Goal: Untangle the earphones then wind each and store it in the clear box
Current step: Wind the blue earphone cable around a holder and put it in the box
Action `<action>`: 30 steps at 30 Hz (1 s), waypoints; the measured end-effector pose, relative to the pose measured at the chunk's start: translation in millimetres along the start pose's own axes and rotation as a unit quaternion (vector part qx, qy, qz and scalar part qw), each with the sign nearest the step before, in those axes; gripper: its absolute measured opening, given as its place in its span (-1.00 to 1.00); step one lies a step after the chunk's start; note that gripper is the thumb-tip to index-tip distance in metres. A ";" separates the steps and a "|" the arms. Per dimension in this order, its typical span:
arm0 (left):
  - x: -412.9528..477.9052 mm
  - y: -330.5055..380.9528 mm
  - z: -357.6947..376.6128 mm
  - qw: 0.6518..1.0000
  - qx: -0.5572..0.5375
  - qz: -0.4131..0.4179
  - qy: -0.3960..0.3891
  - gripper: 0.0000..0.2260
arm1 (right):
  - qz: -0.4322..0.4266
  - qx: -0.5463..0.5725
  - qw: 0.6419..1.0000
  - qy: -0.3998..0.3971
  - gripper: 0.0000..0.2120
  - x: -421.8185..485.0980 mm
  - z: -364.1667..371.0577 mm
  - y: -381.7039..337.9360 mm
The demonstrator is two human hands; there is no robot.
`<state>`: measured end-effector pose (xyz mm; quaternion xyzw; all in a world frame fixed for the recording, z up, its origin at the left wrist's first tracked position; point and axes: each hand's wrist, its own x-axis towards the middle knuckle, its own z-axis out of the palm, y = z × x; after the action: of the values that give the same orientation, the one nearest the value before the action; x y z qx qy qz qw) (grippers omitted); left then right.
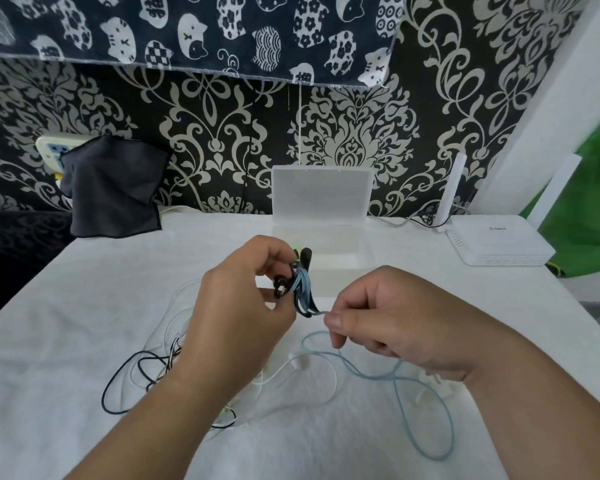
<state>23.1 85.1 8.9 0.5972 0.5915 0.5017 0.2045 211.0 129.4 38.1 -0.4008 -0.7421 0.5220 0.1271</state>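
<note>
Your left hand (pixel 243 306) grips a small bundle of blue earphone cord (pixel 300 289), while your right hand (pixel 388 323) pinches its loose end just beside the bundle. The clear box (pixel 321 202) stands open beyond both hands; other earphones (pixel 146 372) lie tangled beneath your left wrist.

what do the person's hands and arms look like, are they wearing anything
Both are bare. The left hand and right hand show no gloves or rings. The left forearm and right forearm are uncovered to the frame's edge, with no sleeve, watch or bracelet in view. The nails that show are short and unpainted.
</note>
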 end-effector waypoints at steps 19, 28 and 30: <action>-3.5 13.6 6.3 0.964 -0.232 -0.043 -0.124 -0.62 | 0.035 -0.029 0.968 0.248 -0.75 10.4 -6.6 14.5; 0.4 0.3 6.4 0.982 -0.172 -0.066 0.030 -0.60 | 0.080 0.003 0.997 -0.011 -0.66 8.5 7.7 9.6; 0.3 -0.5 6.5 0.986 -0.153 -0.061 0.032 -0.60 | 0.073 0.010 0.997 -0.018 -0.65 6.7 5.6 8.4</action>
<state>28.3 87.8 5.9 0.5055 0.5493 0.5919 0.3040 207.2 131.7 26.8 -0.4431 -0.7077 0.5445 0.0799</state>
